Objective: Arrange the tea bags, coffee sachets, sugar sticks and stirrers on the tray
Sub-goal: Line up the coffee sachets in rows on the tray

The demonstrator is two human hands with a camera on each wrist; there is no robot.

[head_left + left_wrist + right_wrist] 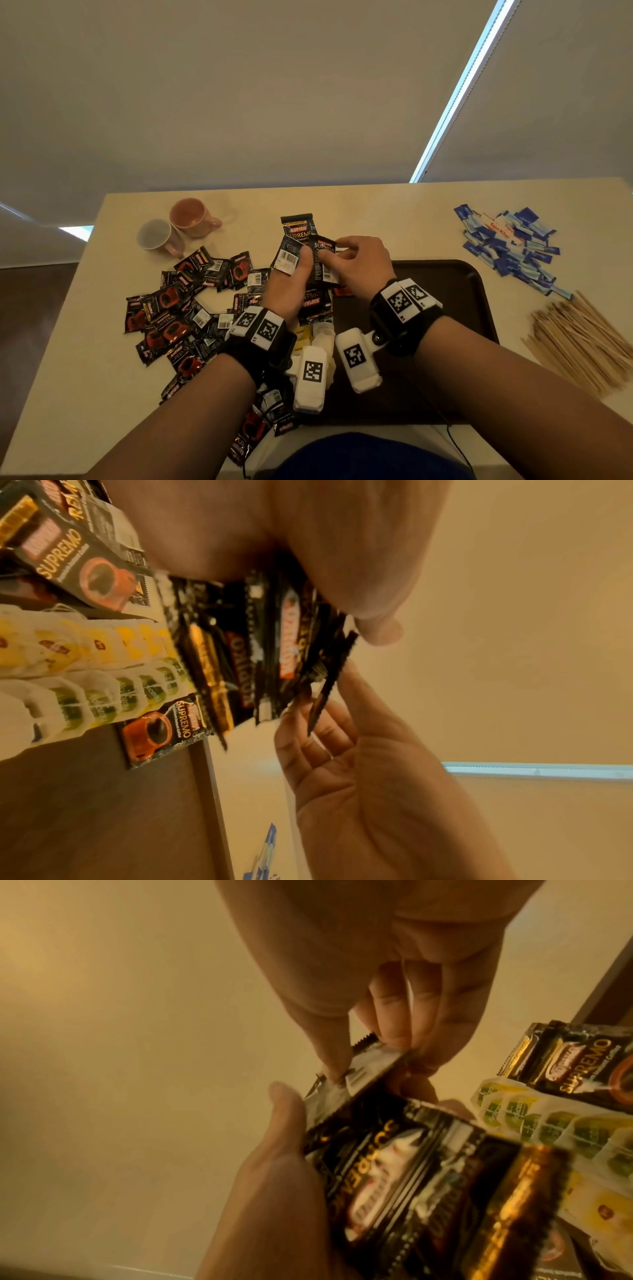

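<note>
My left hand (297, 264) grips a fanned stack of black coffee sachets (298, 236) upright over the tray's left edge. My right hand (334, 251) pinches the top edge of one sachet (369, 1064) at the stack's right side, thumb against fingers. The dark brown tray (445, 291) lies below, with rows of yellow and green tea bags (85, 669) and one coffee sachet (161, 729) on it. Loose coffee sachets (178, 315) are scattered over the table on the left. Blue sugar sticks (510, 246) and wooden stirrers (579, 339) lie right of the tray.
Two mugs, a pink one (195, 217) and a grey one (157, 236), lie on their sides at the back left of the beige table (359, 212). A wall runs close behind the table's far edge. A thin black cable (455, 442) trails off the tray's near edge.
</note>
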